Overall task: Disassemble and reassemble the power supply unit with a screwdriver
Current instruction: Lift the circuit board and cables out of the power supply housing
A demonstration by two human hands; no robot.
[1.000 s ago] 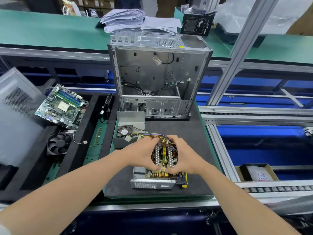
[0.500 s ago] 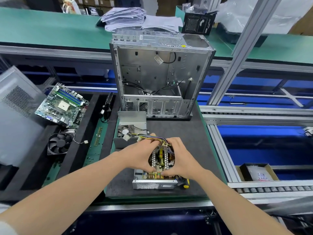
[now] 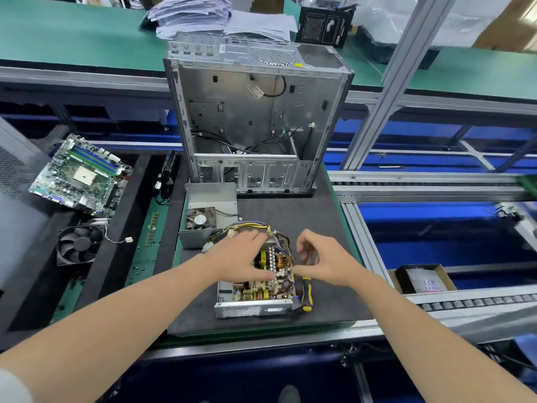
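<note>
Head view: left hand (image 3: 241,257) lies flat on the open power supply unit (image 3: 252,311); right hand (image 3: 325,260) hovers beside, fingers loosely curled, empty.

The two hands, which had been cupped together around the circuit board (image 3: 270,283) with their fingertips nearly meeting, came apart. The right hand (image 3: 325,260) drew off to the right of the board, its fingers loosely curled, with one fingertip reaching back toward the board's right edge. The left hand (image 3: 241,257) flattened, its fingers stretched out onto the wire bundle (image 3: 250,226) and its thumb laid across the board. Between the two sets of fingers a copper coil (image 3: 281,260) came into sight. Below the right fingers, more of the screwdriver (image 3: 306,295) handle showed.
</note>
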